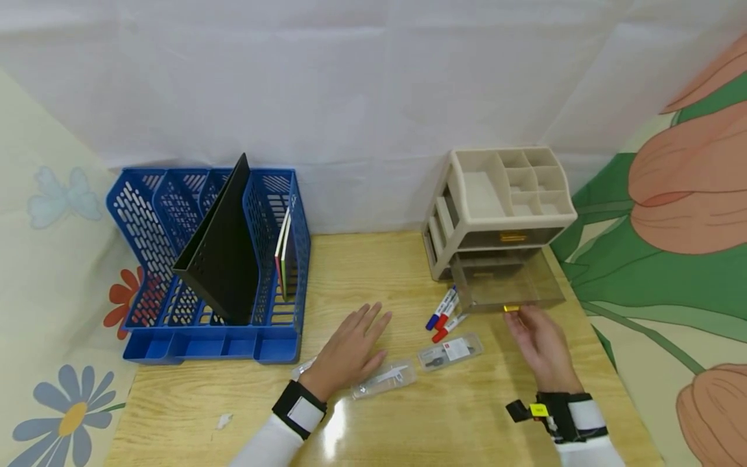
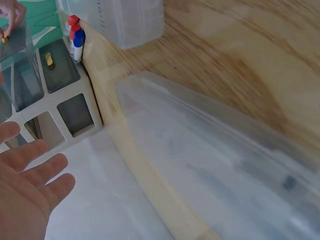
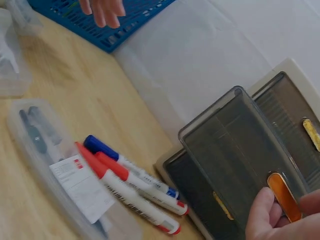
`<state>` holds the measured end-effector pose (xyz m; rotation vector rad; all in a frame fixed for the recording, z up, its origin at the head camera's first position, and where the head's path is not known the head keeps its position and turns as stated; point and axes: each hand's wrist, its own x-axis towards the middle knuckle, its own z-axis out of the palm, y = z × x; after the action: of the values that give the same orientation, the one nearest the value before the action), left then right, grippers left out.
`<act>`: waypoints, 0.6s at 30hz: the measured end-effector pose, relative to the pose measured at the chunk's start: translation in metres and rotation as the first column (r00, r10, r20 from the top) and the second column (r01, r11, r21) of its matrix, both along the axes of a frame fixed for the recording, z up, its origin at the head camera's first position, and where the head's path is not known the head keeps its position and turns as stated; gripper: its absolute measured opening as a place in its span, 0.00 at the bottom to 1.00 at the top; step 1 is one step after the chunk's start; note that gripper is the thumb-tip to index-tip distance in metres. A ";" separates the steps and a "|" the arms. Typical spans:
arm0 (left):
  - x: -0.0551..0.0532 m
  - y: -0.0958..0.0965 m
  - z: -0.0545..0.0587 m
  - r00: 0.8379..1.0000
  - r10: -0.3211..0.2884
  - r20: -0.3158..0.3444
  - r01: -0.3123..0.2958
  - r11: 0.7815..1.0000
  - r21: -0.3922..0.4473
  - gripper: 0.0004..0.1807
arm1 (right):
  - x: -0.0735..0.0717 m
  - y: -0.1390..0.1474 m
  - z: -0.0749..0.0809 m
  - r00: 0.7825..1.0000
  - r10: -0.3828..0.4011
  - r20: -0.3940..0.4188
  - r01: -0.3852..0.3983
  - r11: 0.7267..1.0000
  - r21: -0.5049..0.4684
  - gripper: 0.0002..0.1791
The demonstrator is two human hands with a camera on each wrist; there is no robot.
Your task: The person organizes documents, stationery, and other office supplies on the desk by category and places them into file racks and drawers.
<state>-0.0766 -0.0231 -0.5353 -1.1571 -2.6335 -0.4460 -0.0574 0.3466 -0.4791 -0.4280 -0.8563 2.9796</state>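
My right hand (image 1: 543, 350) pinches the gold handle (image 3: 285, 196) of a smoky see-through drawer (image 1: 539, 285). That drawer is pulled out from the middle of a cream desktop drawer unit (image 1: 516, 224), and nothing shows inside it. Fingers spread and straight, my left hand (image 1: 347, 353) hovers palm down above the table. By its thumb lies a clear plastic case (image 1: 397, 376) with a white tool inside; another clear case (image 1: 302, 368) is partly hidden behind the wrist. Between the hands lies a pencil-box-shaped clear case with a compass (image 1: 434, 357) and a white label.
Beside the unit lie two red-capped markers (image 1: 449, 329) and one blue-capped marker (image 1: 434, 318). At the left stands a blue file rack (image 1: 213, 347) holding a black folder (image 1: 224, 272) and thin booklets (image 1: 283, 256). A white scrap (image 1: 224, 421) lies near the front.
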 end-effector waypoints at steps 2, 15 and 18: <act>-0.001 0.004 0.000 1.000 0.003 0.010 -0.003 1.000 0.015 0.37 | 0.003 -0.001 -0.002 0.999 -0.035 0.032 0.035 0.999 -0.010 0.11; -0.007 0.032 0.002 0.987 0.028 0.161 -0.049 0.990 0.130 0.33 | 0.016 -0.020 -0.029 0.994 -0.052 0.093 -0.009 0.827 0.562 0.10; -0.011 0.041 0.002 0.977 0.030 0.210 -0.055 0.992 0.116 0.31 | 0.008 -0.024 -0.035 0.982 -0.057 0.181 -0.116 0.573 0.812 0.18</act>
<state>-0.0877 0.0176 -0.5335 -1.0675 -2.7543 -0.7445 -0.0491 0.3225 -0.5142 -0.6247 -2.1129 2.1637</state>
